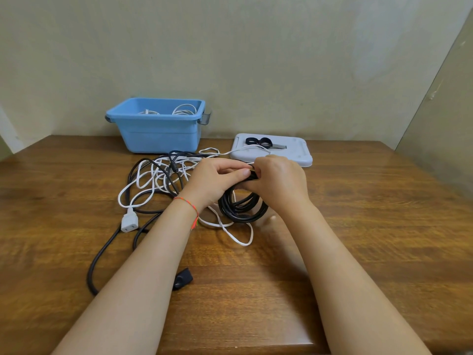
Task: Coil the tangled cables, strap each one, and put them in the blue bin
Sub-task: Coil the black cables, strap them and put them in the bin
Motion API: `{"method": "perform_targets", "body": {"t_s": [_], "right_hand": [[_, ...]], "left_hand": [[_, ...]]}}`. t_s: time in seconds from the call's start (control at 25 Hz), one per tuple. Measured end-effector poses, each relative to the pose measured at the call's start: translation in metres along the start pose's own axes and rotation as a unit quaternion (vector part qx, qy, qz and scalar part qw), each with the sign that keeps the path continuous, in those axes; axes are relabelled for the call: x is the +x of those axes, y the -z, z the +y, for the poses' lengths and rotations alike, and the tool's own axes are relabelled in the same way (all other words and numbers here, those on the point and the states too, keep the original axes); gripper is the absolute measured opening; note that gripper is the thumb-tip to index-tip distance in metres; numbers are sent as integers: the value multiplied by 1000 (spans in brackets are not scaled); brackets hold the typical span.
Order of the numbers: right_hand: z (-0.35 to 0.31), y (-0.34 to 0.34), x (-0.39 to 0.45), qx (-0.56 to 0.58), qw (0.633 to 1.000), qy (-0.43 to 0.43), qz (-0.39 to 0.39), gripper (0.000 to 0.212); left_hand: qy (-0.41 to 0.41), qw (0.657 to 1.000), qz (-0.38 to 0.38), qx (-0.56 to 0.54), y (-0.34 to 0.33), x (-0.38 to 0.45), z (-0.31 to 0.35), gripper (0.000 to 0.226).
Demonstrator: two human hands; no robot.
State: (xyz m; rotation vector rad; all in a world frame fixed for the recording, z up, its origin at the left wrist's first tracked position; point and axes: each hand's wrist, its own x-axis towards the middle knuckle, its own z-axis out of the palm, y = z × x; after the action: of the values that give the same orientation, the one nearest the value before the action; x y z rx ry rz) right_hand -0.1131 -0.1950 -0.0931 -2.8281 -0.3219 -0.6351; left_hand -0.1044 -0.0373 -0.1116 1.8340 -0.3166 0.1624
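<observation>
One desk [358, 226]. One blue bin [156, 131], holding two white coils [184, 109]. One grey lid [294, 152], bearing one pair of scissors [263, 143]. Two hands: left [215, 180], right [279, 180]. One black coil [242, 207] between them. One tangle of loose black and white cables [158, 175]; their number cannot be told. One white plug [129, 221]; one black plug [182, 278].

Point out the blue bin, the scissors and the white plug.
blue bin [156, 134]: head view, on its front wall.
scissors [263, 142]: head view, on the black handles, lying on the grey lid.
white plug [129, 221]: head view, on the plug body.
</observation>
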Motion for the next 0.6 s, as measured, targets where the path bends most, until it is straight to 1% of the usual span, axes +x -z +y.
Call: {"method": "perform_targets", "body": {"t_s": [0.12,0.28,0.36,0.48,0.6], "right_hand": [[-2,-1,-1,33,999,-19,-4,44],[-3,0,-3,79,995,-56,-19,44],[-2,1,-2,92,993,-67,-24,46],[-2,-1,1,137,989,-52,-34,46],[1,2,2,185,981,-13,-55,24]], "left_hand": [[-22,1000,-8,0,1,-1,2,20],[-44,997,-52,24,10,-2,6,24],[-44,997,-60,31,10,-3,7,26],[-40,999,-23,21,5,-3,5,24],[-12,1000,22,11,6,-1,0,22]]}}
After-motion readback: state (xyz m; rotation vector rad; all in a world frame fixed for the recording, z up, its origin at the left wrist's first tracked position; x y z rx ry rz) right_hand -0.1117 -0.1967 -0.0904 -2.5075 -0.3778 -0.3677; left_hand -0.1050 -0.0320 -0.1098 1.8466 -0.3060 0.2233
